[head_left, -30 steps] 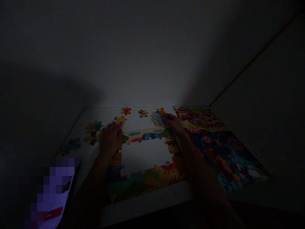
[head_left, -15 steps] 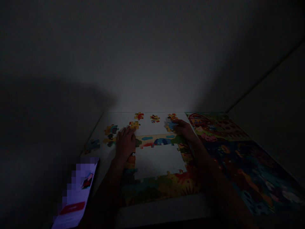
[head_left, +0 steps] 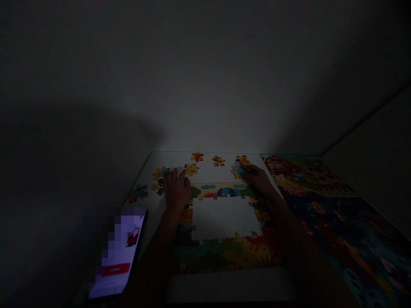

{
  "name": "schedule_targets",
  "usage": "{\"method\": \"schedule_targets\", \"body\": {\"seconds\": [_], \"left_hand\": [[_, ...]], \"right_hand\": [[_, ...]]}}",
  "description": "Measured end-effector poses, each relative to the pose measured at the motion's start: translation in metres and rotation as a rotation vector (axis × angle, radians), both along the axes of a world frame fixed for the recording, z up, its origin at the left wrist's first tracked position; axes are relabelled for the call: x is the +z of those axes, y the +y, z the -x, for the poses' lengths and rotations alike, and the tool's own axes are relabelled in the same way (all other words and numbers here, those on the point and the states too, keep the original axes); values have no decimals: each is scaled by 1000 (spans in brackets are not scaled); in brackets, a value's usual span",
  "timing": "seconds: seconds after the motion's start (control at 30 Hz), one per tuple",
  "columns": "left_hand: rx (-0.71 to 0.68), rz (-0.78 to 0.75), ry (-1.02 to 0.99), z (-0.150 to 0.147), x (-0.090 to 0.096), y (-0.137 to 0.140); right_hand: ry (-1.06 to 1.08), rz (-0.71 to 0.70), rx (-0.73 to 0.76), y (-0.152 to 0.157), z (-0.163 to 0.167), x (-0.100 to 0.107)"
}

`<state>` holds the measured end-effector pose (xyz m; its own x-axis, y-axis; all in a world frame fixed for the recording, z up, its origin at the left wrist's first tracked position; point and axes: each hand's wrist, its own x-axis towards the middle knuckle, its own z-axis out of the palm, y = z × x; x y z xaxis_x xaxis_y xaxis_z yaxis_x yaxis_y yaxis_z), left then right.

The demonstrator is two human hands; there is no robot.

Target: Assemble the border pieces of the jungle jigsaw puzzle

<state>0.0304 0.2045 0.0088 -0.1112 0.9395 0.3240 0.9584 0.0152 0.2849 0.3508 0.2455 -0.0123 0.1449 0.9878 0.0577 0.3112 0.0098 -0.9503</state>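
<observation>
A jigsaw frame (head_left: 221, 256) with its border joined and a bare middle lies in front of me. My left hand (head_left: 177, 188) rests at its upper left corner, palm down with fingers apart. Close to those fingertips are a yellow puzzle piece (head_left: 192, 169) and a yellow and teal piece (head_left: 159, 173). Beyond the upper right corner, my right hand (head_left: 259, 180) is closed on a blue and yellow puzzle piece (head_left: 238, 172), whose right part the fingers hide. Just behind it lies an orange and yellow piece (head_left: 243, 159). The light is very dim.
Loose pieces lie along the back, including a red and yellow one (head_left: 197, 157) and a multicoloured one (head_left: 218, 161). A blue piece (head_left: 138, 193) is at left. A lit phone (head_left: 120, 256) stands at the lower left. Finished farm (head_left: 295, 175) and dark blue (head_left: 337, 235) puzzles lie at right.
The whole scene has shifted rightward in the picture as the camera turned. My right hand keeps hold of the blue and yellow piece; the left hand's fingers have spread slightly.
</observation>
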Motion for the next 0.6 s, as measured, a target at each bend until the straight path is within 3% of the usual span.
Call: {"method": "schedule_targets", "body": {"seconds": [0.27,0.6], "left_hand": [[222,-2,-26,5,-6,0],[-47,86,20,4,-6,2]], "right_hand": [[-130,-48,-14,5,-4,-7],[-251,-48,-12,3,-7,-7]]}}
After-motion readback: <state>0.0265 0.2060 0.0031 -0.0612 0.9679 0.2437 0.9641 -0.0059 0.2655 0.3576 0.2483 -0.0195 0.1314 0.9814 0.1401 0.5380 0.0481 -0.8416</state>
